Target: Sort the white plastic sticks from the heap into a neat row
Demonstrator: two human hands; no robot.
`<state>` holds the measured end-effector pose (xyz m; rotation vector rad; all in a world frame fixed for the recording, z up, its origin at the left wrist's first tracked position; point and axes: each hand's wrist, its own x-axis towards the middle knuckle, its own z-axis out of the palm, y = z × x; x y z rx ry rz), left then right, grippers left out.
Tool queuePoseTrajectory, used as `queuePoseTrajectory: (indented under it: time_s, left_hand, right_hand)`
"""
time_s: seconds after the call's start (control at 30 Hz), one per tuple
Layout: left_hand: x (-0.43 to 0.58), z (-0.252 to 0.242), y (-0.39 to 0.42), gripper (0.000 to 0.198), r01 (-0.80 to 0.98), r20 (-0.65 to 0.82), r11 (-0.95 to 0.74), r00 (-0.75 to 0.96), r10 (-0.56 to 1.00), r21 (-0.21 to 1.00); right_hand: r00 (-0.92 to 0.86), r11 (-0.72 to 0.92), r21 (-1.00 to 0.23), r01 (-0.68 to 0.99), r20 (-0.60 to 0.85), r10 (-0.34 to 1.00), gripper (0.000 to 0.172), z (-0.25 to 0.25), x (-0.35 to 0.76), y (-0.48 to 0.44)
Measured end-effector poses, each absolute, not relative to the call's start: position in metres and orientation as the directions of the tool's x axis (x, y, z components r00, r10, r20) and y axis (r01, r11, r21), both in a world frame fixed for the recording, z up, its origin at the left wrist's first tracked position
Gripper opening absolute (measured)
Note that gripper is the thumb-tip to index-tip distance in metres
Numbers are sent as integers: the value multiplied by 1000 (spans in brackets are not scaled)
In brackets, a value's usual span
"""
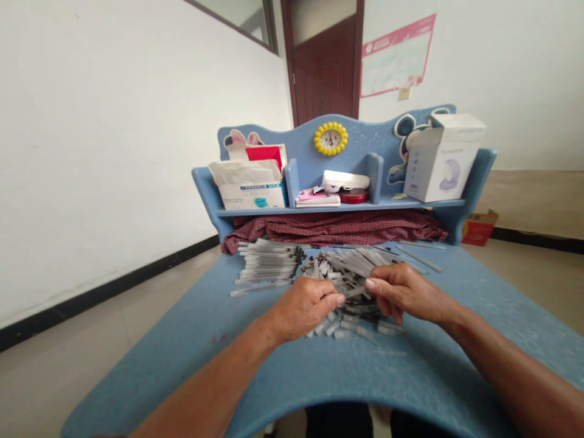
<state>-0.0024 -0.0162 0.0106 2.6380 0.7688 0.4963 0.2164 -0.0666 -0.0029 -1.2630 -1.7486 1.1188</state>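
My left hand [310,305] is closed, thumb against the bent forefinger, over the near left side of a heap. My right hand [401,291] is closed in a pinch across from it. Between the two spans a translucent pen [356,292], its ends hidden in the fingers. Under and around my hands lies a loose heap of clear pen caps [342,325] with dark bits among them. Whitish pen barrels [353,260] lie slanted behind the hands. To the left, a neat stack of pens [269,263] has its dark ends pointing right.
The blue desk [182,359] curves in at the front. A checked cloth [337,226] lies beneath the shelf [269,212]. On the shelf stand a mask box [253,193], a red round tin [353,196] and a white carton [442,161]. A yellow clock [331,139] hangs above.
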Motion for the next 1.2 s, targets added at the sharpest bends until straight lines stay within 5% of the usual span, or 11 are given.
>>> queuePoseTrajectory:
  time_s: [0.4,0.93,1.2]
  left_hand:
    - [-2,12,-17,30,445,228,-784,788,572,432]
    - [-2,10,-15,32,445,213,-779,791,573,442]
    - [-2,7,-15,30,440,215,-792,800,560,423]
  right_hand:
    - [-293,147,-904,401,25,956,40,-3,216,-67]
    - [-255,99,-948,302,20,967,22,-2,220,-65]
    - [-128,205,-962,180,183,975,19,-2,214,-64]
